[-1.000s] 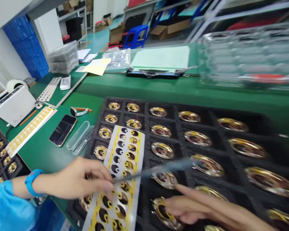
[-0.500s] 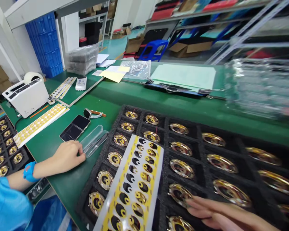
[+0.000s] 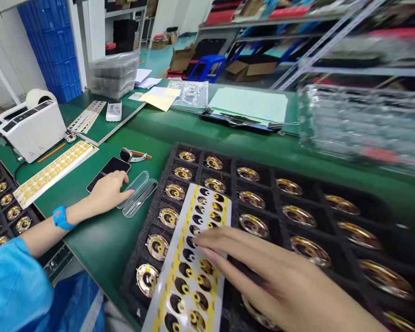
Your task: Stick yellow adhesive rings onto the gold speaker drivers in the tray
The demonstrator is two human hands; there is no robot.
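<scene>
My right hand (image 3: 256,267) is over a white and yellow sticker sheet (image 3: 202,207), its thumb and fingertips pinched together at the middle of the sheet. Whatever the pinch holds, if anything, is too small to make out. The sheet has rows of dark round cut-outs and lies across a black foam tray (image 3: 233,182). In the tray's compartments sit several round gold-rimmed parts (image 3: 254,225), some with thin red wires. My left hand (image 3: 109,191) rests on the green table, fingers apart and empty, partly covering a phone (image 3: 105,171). Its thumb reaches a clear plastic case (image 3: 133,200) with tweezers (image 3: 145,193) in it.
Another foam tray (image 3: 12,198) of gold parts lies at far left. Beside it are a yellow sticker sheet (image 3: 51,170), a white tape dispenser (image 3: 31,129) and a watch (image 3: 134,156). A clipboard (image 3: 245,108) and clear plastic trays (image 3: 359,124) lie at the back.
My right hand has moved left from the gold parts to the sticker sheet. My left hand has shifted right and up onto the phone's edge, its thumb now apart. The whole view has shifted slightly.
</scene>
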